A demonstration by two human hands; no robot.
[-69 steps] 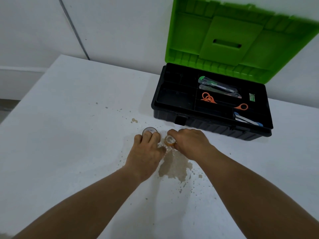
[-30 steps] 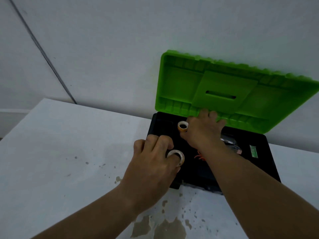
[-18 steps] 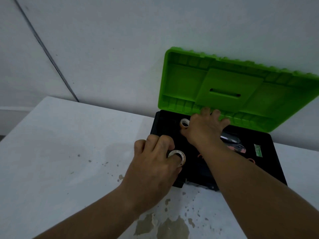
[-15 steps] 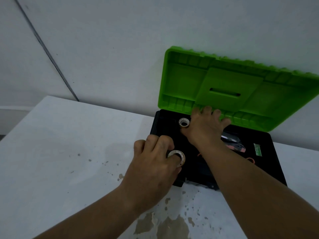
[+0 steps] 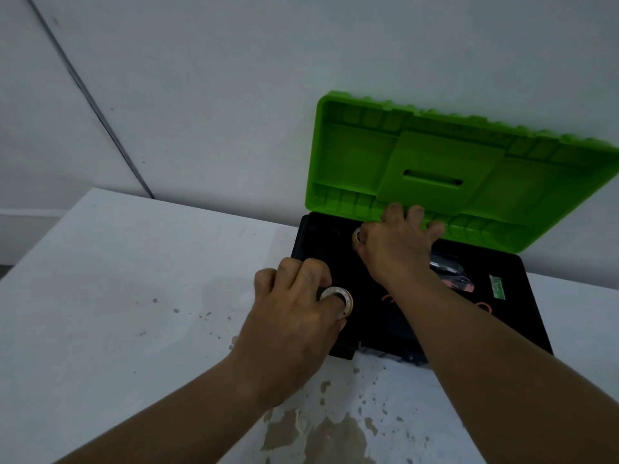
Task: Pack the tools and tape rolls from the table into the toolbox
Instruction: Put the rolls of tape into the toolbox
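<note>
Nearest me, the white surface (image 5: 110,296) carries a brown, wet-looking stain (image 5: 321,433) just in front of the box; if anything slips out of my fingers here it could land in that and pick up grime. A little farther out, my left hand (image 5: 291,333) has its grip closed around the larger pale ring-shaped tape roll (image 5: 336,301), thumb hooked through the hole, hovering at the near-left edge of the black plastic toolbox (image 5: 532,333). That thumb hold looks light to me, so the roll could catch on the rim and tip onto the surface instead of into a compartment. Farther in, my right hand (image 5: 397,249) is reaching to the back of the tray, grip pinched on the smaller tan tape roll (image 5: 357,236), low over a rear compartment; whether it is touching the bottom I cannot tell. My forearm crosses over the orange-handled tools (image 5: 484,306) and the clear-cased tool (image 5: 447,266) already lying in the tray, so a careless pull back could drag them out of place. Farthest off, the bright green hinged lid (image 5: 445,169) stands open against the wall, and my fingertips (image 5: 415,211) are right beside its lower edge: a knock there might swing it down onto both wrists.
</note>
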